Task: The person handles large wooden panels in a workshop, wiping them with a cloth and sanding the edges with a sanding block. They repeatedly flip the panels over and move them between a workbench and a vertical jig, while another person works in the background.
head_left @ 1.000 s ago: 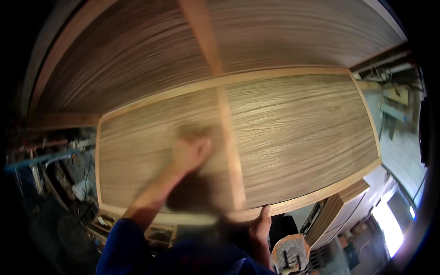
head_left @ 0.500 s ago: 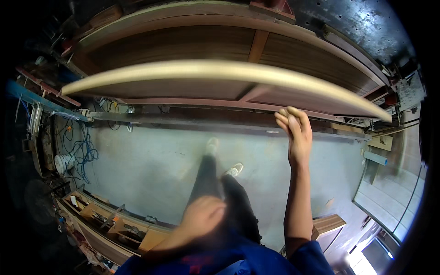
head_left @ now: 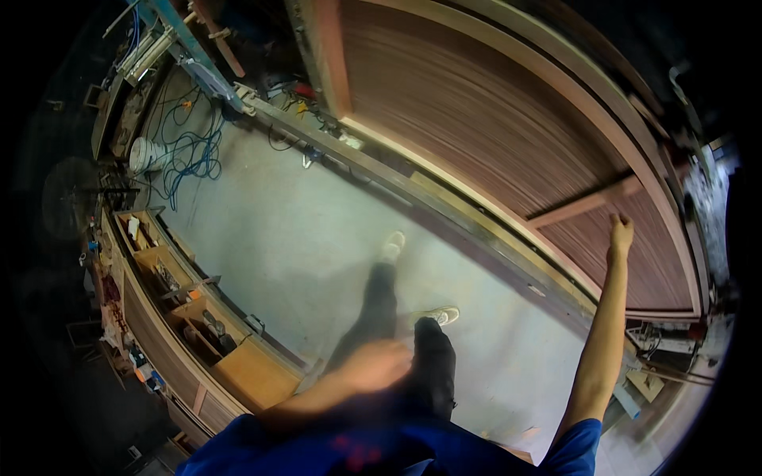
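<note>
Along the smooth floor's point(head_left: 294, 230) left edge, a round white bucket point(head_left: 146, 155) adjoins tangled blue cable point(head_left: 198, 156). Nearer, a wooden box point(head_left: 258, 373) shows rectangular compartments. Over dark trousers point(head_left: 435, 369), the blurred left hand's point(head_left: 375, 365) finger state cannot be told; the blue shirt's point(head_left: 492, 456) red print point(head_left: 357, 451) is illegible. Beyond the floor's far-edge rail point(head_left: 373, 170) is a framed wood-grained panel point(head_left: 476, 111), streaked brown; near its straight crossbar point(head_left: 583, 202), the right hand's point(head_left: 621, 232) fingers curl together, contact unclear.

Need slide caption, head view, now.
Right hand in front of a framed wood panel, left hand blurred near the legs.
</note>
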Demonstrator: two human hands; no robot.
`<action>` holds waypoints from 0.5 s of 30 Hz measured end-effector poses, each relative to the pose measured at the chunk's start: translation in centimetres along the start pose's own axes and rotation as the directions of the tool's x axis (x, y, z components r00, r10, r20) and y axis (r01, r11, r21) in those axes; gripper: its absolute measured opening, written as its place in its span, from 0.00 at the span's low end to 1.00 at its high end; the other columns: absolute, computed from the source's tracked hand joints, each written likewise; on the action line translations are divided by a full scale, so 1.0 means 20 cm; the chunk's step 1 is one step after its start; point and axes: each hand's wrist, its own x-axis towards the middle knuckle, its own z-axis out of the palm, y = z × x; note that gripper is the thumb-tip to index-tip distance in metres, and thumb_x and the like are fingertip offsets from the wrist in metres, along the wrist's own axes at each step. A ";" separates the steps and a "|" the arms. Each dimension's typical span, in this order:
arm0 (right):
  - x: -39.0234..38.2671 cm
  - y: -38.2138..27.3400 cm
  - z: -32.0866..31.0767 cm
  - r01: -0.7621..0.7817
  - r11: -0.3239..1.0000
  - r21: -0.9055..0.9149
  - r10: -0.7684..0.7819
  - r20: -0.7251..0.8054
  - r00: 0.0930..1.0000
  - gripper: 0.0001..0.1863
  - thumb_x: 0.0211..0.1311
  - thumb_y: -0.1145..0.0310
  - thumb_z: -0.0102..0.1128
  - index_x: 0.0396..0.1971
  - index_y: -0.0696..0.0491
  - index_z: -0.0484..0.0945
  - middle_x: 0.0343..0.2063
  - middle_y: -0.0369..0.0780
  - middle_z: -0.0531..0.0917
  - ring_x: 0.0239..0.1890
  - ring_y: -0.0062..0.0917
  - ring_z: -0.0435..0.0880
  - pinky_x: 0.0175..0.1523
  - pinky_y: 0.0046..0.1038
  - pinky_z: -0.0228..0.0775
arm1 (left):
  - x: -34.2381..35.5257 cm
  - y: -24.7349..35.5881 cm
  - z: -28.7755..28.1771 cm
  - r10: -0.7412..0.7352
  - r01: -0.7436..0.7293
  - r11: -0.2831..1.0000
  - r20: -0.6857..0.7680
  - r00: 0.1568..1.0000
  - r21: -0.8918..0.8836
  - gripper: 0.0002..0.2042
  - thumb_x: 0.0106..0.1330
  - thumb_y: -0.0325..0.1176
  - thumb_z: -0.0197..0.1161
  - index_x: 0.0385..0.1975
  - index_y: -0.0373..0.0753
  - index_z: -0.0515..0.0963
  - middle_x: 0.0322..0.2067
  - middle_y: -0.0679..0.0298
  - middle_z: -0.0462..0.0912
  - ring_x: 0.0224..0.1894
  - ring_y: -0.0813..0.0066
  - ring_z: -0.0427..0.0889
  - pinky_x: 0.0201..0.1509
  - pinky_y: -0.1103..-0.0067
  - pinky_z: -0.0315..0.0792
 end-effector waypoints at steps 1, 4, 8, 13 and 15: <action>0.11 0.02 0.05 0.012 0.998 0.063 -0.009 -0.051 0.999 0.26 0.63 0.67 0.65 0.59 0.63 0.77 0.55 0.47 0.83 0.56 0.32 0.80 0.59 0.32 0.72 | -0.01 -0.11 -0.03 0.017 -0.019 0.998 -0.037 0.999 -0.052 0.08 0.67 0.37 0.61 0.38 0.39 0.78 0.37 0.53 0.80 0.44 0.49 0.80 0.49 0.58 0.74; 0.21 -0.05 0.30 0.168 0.937 0.305 -0.126 -0.151 0.980 0.23 0.59 0.76 0.61 0.55 0.65 0.78 0.51 0.45 0.84 0.50 0.30 0.83 0.54 0.31 0.74 | -0.05 -0.30 -0.20 -0.109 0.096 0.990 -0.118 0.987 -0.108 0.07 0.68 0.36 0.61 0.39 0.40 0.79 0.38 0.52 0.81 0.45 0.48 0.80 0.49 0.58 0.74; 0.31 0.02 0.28 0.047 0.905 0.423 -0.004 -0.101 0.995 0.18 0.57 0.81 0.56 0.48 0.62 0.83 0.35 0.38 0.85 0.32 0.18 0.80 0.38 0.22 0.72 | -0.08 -0.59 -0.27 -0.328 0.311 0.940 -0.112 0.938 -0.142 0.06 0.68 0.33 0.60 0.40 0.40 0.80 0.39 0.50 0.82 0.45 0.47 0.80 0.50 0.60 0.75; 0.30 0.13 0.24 -0.036 0.939 0.341 0.131 -0.257 0.957 0.15 0.64 0.74 0.58 0.50 0.58 0.79 0.31 0.36 0.79 0.32 0.20 0.77 0.39 0.24 0.72 | 0.20 -0.71 -0.50 -0.318 0.272 0.924 -0.147 0.937 -0.269 0.09 0.72 0.34 0.59 0.44 0.37 0.81 0.41 0.50 0.83 0.44 0.48 0.81 0.49 0.63 0.76; 0.24 0.16 0.25 0.035 0.942 0.334 0.063 -0.278 0.959 0.17 0.67 0.69 0.58 0.53 0.58 0.78 0.34 0.38 0.79 0.34 0.23 0.78 0.41 0.25 0.73 | 0.50 -0.51 -0.83 -0.363 0.237 0.861 -0.218 0.906 -0.451 0.11 0.71 0.32 0.63 0.48 0.34 0.78 0.43 0.50 0.82 0.47 0.54 0.83 0.50 0.69 0.76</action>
